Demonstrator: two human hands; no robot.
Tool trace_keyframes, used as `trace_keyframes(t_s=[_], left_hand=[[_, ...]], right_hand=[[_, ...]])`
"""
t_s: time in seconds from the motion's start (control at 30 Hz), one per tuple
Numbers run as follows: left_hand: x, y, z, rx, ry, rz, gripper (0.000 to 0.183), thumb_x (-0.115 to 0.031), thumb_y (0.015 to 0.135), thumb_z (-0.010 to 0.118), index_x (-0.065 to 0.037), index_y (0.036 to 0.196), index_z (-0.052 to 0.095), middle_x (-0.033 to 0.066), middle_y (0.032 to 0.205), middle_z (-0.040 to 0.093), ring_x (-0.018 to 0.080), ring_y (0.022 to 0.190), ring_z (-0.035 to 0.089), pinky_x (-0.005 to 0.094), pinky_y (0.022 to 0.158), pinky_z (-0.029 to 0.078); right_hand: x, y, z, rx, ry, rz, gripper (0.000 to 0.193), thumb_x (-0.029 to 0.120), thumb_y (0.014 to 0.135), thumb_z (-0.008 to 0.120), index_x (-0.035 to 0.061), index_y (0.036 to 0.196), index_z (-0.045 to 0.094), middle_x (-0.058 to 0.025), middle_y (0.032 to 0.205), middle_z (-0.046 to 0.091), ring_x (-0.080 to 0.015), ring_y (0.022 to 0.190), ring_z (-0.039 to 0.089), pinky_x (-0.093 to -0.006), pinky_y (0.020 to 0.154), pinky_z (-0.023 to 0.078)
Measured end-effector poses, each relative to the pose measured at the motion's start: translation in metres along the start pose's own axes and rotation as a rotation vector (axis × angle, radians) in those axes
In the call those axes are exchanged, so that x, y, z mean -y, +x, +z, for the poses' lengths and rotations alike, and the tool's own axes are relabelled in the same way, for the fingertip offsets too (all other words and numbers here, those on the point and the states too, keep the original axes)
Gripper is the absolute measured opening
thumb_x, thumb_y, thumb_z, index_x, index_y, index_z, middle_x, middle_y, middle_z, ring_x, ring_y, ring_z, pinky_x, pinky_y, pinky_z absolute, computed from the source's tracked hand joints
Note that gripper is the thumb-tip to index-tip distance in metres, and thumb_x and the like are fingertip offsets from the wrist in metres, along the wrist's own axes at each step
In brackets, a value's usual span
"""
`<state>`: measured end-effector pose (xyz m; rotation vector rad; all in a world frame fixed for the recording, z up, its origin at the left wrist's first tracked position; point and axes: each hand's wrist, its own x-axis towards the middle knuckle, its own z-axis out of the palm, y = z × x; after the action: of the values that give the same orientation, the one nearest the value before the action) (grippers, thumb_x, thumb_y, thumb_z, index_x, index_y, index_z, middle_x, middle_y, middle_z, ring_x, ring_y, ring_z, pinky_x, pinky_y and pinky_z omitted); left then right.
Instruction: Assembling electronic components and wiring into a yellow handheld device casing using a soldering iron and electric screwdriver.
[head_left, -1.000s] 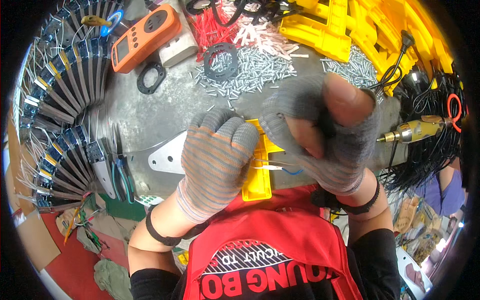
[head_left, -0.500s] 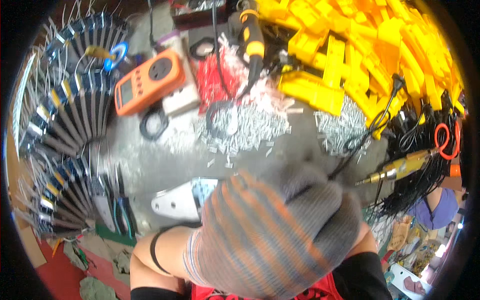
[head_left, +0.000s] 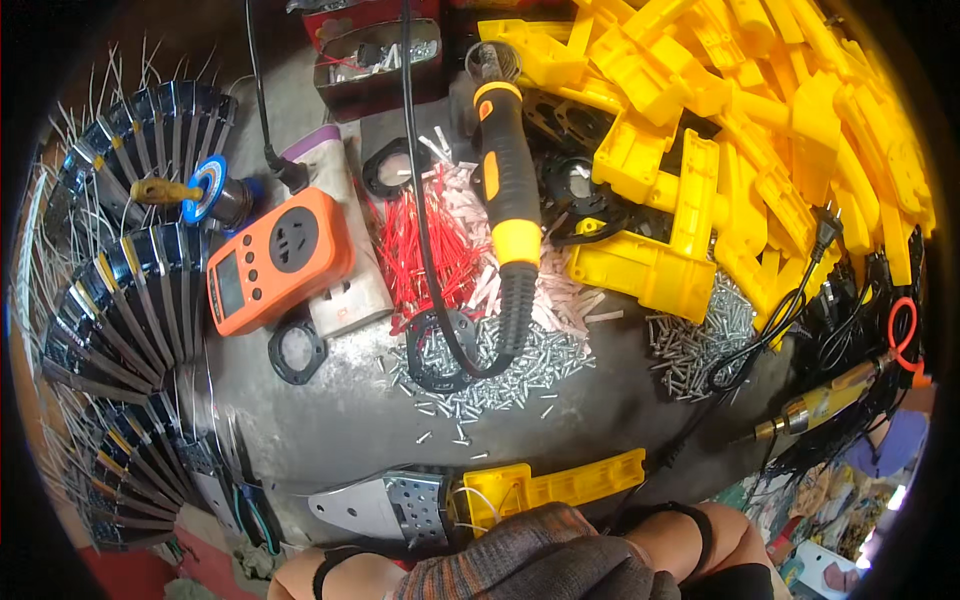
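Note:
At the lower edge, in the middle, is my left hand (head_left: 490, 570) in a grey knitted glove with faint orange stripes. Its fingers look folded, but how they close is hidden, and I see nothing held. My right hand cannot be made out separately. Just beyond the glove lies a long yellow plastic housing (head_left: 585, 480), partly covered by it. Thin white wires run between this housing and a perforated metal panel (head_left: 418, 510), beside a pale pointed plate (head_left: 350, 503). Whether the glove touches the housing, I cannot tell.
A black-and-yellow corded tool (head_left: 505, 175) hangs over screws (head_left: 480, 385) and red sleeves (head_left: 425, 250). Yellow housings (head_left: 650, 270) pile up at the right, near an electric screwdriver (head_left: 825, 400). Left are an orange socket meter (head_left: 280, 260), pliers (head_left: 255, 520) and fanned wired parts (head_left: 120, 310).
The gloved hand has dropped from near the camera toward the lower edge, uncovering the yellow housing and the perforated panel. The whole bench sits lower in view.

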<state>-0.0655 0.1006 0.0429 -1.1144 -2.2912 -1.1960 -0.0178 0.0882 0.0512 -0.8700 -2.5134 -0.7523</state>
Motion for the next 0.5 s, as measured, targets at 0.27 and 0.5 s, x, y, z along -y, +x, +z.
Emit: trace_keyframes(t_s=[0.27,0.5], left_hand=[[-0.016,-0.01,-0.001,-0.163,0.07,-0.197,0.014,-0.011,0.075,0.066,-0.005,0.088,0.064,0.0083,0.097,0.069,0.0175,0.077,0.064,0.0296,0.064,0.053],[-0.074,-0.058,-0.055,-0.109,-0.062,-0.422,0.016,-0.012,0.074,0.067,-0.005,0.089,0.064,0.0082,0.099,0.069,0.0166,0.077,0.064,0.0287,0.063,0.053]], right_hand=[[-0.005,0.038,0.023,0.2,0.632,-0.318,0.025,0.022,0.091,0.055,-0.0002,0.085,0.063,-0.0104,0.077,0.061,-0.0227,0.079,0.059,-0.03,0.068,0.05],[-0.08,0.031,0.04,0.493,1.229,-0.516,0.028,0.029,0.09,0.054,0.0019,0.086,0.061,-0.0084,0.075,0.058,-0.019,0.073,0.056,-0.0283,0.066,0.047]])
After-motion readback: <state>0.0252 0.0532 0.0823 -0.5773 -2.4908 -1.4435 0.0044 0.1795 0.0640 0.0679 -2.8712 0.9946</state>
